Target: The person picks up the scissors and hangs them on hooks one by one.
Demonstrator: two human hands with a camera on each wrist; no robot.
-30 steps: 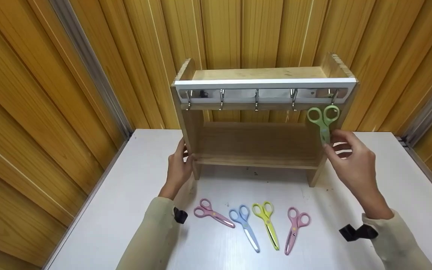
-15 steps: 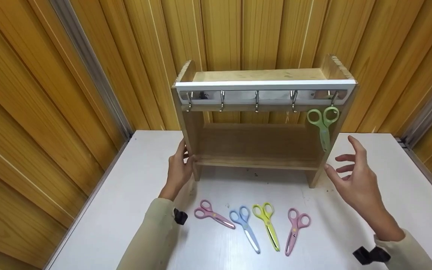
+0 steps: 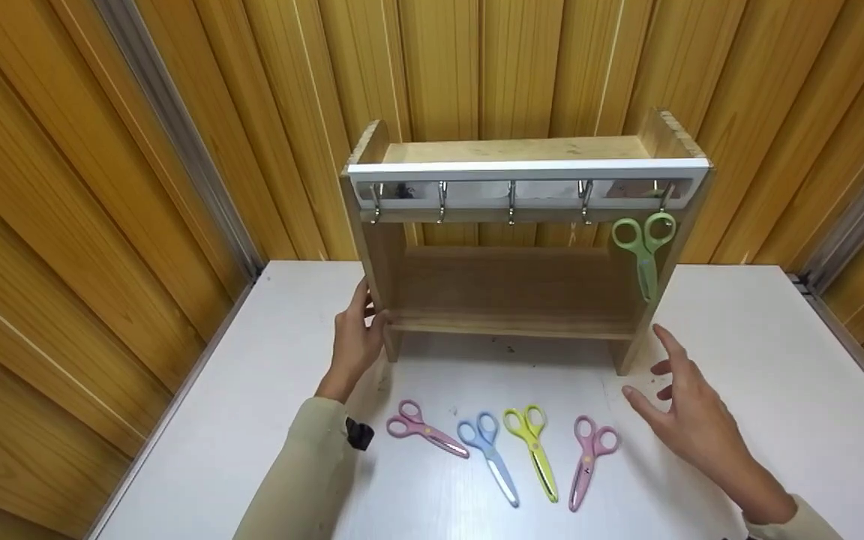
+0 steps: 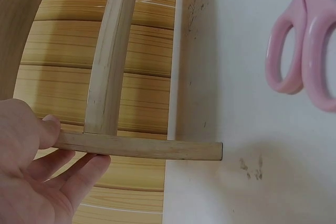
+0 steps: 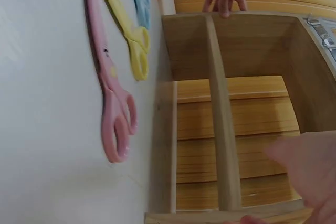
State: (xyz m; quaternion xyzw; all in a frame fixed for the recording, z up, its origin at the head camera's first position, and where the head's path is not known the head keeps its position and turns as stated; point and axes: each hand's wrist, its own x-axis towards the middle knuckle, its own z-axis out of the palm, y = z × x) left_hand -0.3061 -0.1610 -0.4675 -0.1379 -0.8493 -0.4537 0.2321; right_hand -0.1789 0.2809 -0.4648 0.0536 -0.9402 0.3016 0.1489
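At the shelf's [image 3: 511, 289] left edge, the left hand [image 3: 355, 341] grips.

Wooden rack [image 3: 511, 289] stands upright on far part of tabletop [image 3: 252, 420], w/ 2 shelves & a silvery strip [image 3: 477, 171] across top front, 5 metal hooks [image 3: 511, 206] on it. Green scissors [image 3: 646, 259] hang by right loop from rightmost hook, blades closed, tip down. Other 4 prs lie flat, near side of rack, closed, handles far: left to right, slanted pink scissors [image 3: 423, 429], lt. blue scissors [image 3: 489, 448], yellow scissors [image 3: 535, 444], 2nd pink scissors [image 3: 588, 454], tip angled left.
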